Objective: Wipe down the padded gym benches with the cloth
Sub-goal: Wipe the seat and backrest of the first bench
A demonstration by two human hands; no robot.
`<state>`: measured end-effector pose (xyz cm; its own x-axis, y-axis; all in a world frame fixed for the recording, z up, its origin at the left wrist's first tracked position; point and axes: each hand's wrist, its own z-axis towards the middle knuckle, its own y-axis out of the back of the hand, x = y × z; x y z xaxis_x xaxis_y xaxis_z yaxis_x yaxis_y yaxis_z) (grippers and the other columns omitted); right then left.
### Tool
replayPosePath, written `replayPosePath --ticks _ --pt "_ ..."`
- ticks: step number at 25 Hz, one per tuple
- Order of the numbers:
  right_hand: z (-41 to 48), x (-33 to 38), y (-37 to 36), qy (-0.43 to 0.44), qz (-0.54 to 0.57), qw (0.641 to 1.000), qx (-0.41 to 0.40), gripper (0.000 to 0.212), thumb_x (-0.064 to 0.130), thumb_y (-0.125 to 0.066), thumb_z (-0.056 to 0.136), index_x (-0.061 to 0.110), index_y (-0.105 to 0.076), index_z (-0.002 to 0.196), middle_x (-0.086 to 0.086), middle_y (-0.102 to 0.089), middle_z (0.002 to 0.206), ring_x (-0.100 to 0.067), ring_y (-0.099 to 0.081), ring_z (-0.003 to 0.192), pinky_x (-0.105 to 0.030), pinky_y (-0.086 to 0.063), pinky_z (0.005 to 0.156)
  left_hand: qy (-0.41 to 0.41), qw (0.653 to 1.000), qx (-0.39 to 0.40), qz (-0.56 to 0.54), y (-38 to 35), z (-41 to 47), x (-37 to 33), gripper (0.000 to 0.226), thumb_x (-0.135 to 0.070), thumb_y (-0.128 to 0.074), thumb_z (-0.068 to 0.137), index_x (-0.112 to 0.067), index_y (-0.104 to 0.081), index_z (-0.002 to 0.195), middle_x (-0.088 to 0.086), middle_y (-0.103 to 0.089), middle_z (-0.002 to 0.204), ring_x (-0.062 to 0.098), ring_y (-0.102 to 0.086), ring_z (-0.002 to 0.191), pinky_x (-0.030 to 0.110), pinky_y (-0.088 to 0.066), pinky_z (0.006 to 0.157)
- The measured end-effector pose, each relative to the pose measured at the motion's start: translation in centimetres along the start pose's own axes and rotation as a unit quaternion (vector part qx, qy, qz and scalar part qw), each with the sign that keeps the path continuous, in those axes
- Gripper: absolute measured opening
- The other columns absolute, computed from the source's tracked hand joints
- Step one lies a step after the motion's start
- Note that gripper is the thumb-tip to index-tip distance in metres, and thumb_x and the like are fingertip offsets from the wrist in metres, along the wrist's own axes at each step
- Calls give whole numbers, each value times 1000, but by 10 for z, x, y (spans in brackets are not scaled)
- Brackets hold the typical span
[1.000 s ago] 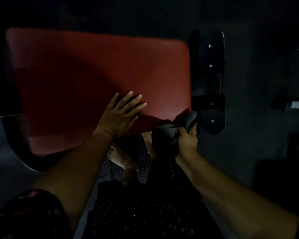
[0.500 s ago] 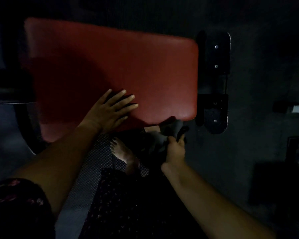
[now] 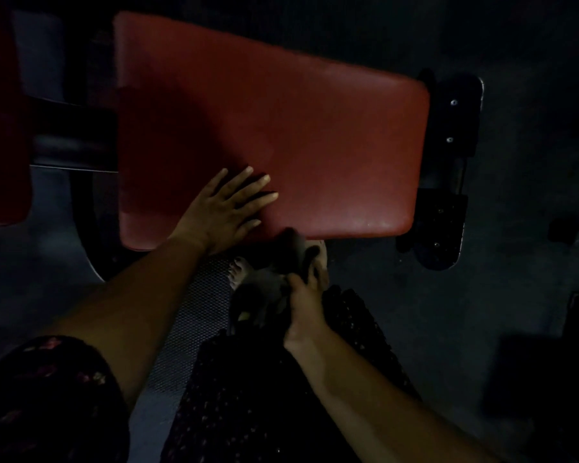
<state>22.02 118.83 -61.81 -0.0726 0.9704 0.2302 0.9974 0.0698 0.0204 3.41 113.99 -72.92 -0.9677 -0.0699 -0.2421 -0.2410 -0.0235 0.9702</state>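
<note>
Arms both reach fwd. L hand (image 3: 224, 208) lies flat on red pad (image 3: 315, 135) near its front edge, fingers spread wide. R hand (image 3: 303, 295), fingers curled, grips bunched dark cloth (image 3: 264, 289) just below that edge.

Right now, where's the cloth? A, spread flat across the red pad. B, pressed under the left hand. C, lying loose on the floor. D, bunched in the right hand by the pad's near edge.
D: the right hand grips the dark cloth by the near edge of the red pad, while the left hand lies flat on the pad with nothing under it.
</note>
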Motion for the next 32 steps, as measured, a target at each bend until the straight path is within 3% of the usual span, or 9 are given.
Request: replayPosePath --ticks 4,8,10,12,15,17,19,24,32 --pt "34 35 20 52 50 994 -85 57 9 -46 96 31 -34 148 -14 -53 136 -33 -60 110 -46 -54 87 14 1000 4 -5 -1 -19 10 60 -48 -27 101 -39 -4 156 -11 6 165 15 6 152 44 -2 121" --pt "21 12 -21 -27 -21 998 44 51 9 -49 95 32 -44 140 -8 -55 135 -32 -55 119 -46 -51 93 23 1000 -8 -2 -3 -22 11 57 -48 -28 103 -33 -13 155 -11 11 164 15 3 151 44 -8 121" --pt "-6 2 -33 -5 -233 964 130 59 4 -50 95 35 -38 144 -5 -46 145 -28 -49 128 -36 -45 102 72 997 -14 9 1 -30 14 56 -50 -24 104 -33 -10 156 -11 13 164 14 5 151 43 -7 121" --pt "-17 -2 -21 210 -571 771 189 73 6 -58 91 42 -30 148 -1 -33 153 -25 -44 130 -25 -42 100 166 986 11 28 13 -44 24 59 -55 -20 103 -36 0 155 -11 13 163 11 17 149 41 7 120" --pt "-2 17 3 565 -778 216 169 56 23 -61 80 42 -55 132 -9 -43 149 -41 -56 104 -49 -54 73 274 955 109 37 29 -66 45 65 -67 -9 97 -38 12 152 -7 16 162 11 29 144 41 21 116" --pt "15 54 12 537 -831 -1 148 43 34 -63 77 30 -69 119 -7 -41 151 -46 -54 107 -50 -52 68 279 955 102 6 33 -76 51 70 -70 -8 94 -36 9 153 -1 9 165 15 21 147 40 18 117" --pt "23 94 20 477 -859 -138 128 41 33 -68 78 22 -70 117 -6 -30 157 -48 -50 115 -50 -51 69 264 961 78 -8 30 -79 51 72 -67 -16 95 -31 0 155 5 -4 165 20 7 151 42 11 119" --pt "12 99 -5 430 -852 -277 112 40 33 -52 94 17 -60 129 -8 -10 161 -45 -40 125 -51 -48 79 278 956 95 -20 35 -75 48 70 -62 -21 97 -28 -6 157 5 -5 165 26 -2 152 48 1 120" --pt "17 29 -65 485 -797 -323 156 53 38 -43 97 12 -41 143 -13 2 160 -46 -32 128 -49 -48 77 253 960 118 -25 43 -77 56 57 -33 -27 104 -27 -9 157 6 -2 165 28 -2 152 46 -4 121"
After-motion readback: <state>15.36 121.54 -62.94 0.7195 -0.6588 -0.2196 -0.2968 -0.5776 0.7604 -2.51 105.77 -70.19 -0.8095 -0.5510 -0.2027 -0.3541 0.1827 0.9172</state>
